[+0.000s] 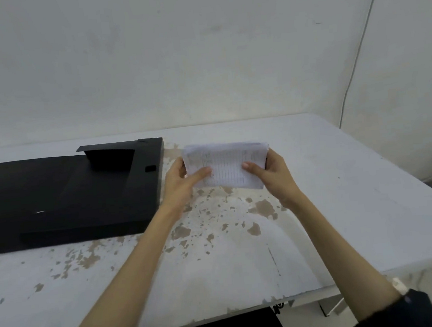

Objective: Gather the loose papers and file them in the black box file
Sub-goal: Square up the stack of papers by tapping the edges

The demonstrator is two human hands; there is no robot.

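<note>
I hold a stack of white lined papers (227,166) upright above the table, a little right of the middle. My left hand (182,182) grips the stack's left edge with the thumb on its front. The right edge is gripped the same way by my right hand (268,174). The black box file (62,199) lies open and flat on the table's left side, its lid spread out and a flap raised at its far end. The papers hang just to the right of the file, apart from it.
The white table (346,216) has worn brown patches in the middle and its right edge slants toward me. A pale wall stands behind, with a thin cable (357,52) running down it at the right. Something dark sits under the table's front edge.
</note>
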